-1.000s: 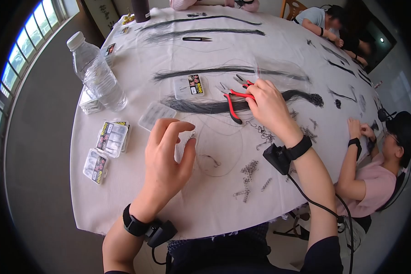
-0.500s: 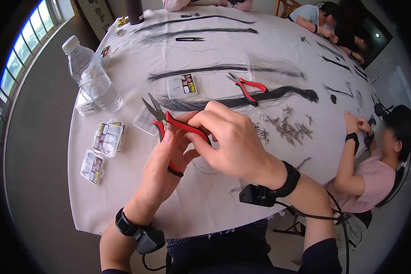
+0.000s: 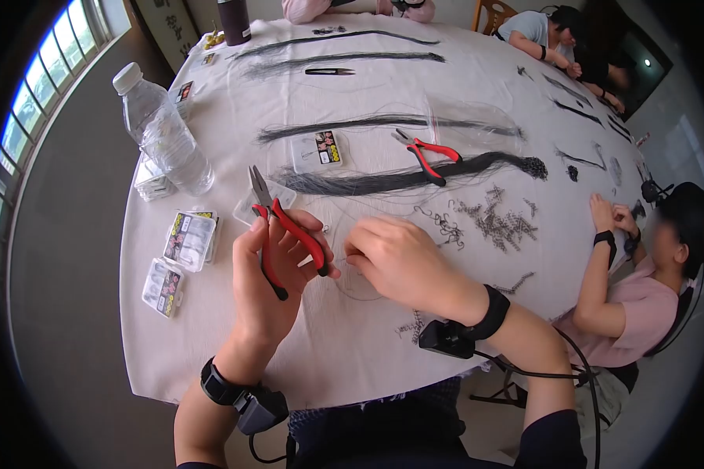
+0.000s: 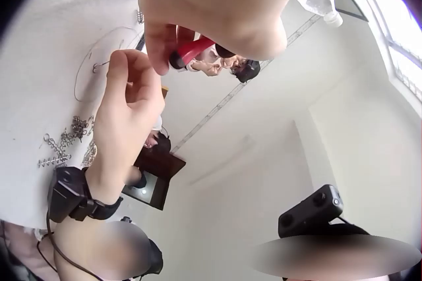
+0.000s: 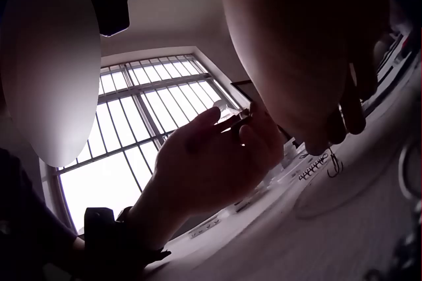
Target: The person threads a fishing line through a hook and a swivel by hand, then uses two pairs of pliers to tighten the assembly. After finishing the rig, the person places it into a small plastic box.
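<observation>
Above the tablecloth (image 3: pixel 352 356), the left hand (image 3: pixel 252 289) grips the pliers (image 3: pixel 293 228) between thumb and bent fingers. Their red-and-black handles spread; slim grey jaws point upper left in the head view, long axis slanting. The right hand (image 3: pixel 395 254) bunches its fingertips; whether they pinch anything, I cannot tell.

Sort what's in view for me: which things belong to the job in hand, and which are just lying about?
Seemingly part of the job:
held pliers, in the left hand
hook, near the right hand
loose springs

Apparently just lying about:
second pliers, partly over the dark strands
water bottle
snips
dark flask
</observation>
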Motion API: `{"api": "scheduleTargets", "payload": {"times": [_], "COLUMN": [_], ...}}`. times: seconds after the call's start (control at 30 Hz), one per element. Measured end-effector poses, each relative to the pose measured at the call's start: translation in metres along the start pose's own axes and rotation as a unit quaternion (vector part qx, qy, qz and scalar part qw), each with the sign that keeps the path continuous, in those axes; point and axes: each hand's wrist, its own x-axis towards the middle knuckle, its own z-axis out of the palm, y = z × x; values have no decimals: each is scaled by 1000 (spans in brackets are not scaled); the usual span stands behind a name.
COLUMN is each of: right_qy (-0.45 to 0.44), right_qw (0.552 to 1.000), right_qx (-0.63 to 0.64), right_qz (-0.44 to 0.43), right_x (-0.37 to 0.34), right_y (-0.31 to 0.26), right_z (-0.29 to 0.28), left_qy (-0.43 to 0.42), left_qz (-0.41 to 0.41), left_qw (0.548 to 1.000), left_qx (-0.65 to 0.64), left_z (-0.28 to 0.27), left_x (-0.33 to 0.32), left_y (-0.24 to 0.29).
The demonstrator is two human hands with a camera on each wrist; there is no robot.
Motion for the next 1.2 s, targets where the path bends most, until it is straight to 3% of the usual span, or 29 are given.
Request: {"api": "scheduleTargets", "payload": {"times": [0.1, 0.17, 0.23, 0.33, 0.43, 1.2], "right_qy": [77, 77, 139, 158, 163, 140], "right_qw": [993, 991, 990, 986, 984, 988], "right_qx": [62, 73, -20, -47, -61, -39], "right_qz": [68, 83, -26, -36, -45, -52], "right_x": [6, 7, 7, 6, 6, 9], "right_y": [3, 1, 1, -5, -8, -5], "right_z": [-30, -47, -57, -60, -60, -66], "left_qy": [-55, -74, -109, -107, -133, -92], "left_qz": [-47, -85, -88, -69, 35, 35], "left_qw": [987, 975, 967, 944, 896, 871], "left_qx": [141, 194, 215, 305, 423, 482], "left_z": [14, 21, 21, 24, 19, 28], "left_x": [-8, -15, -17, -20, -19, -23], "left_y": [-5, -7, -10, -11, -16, -14]}}
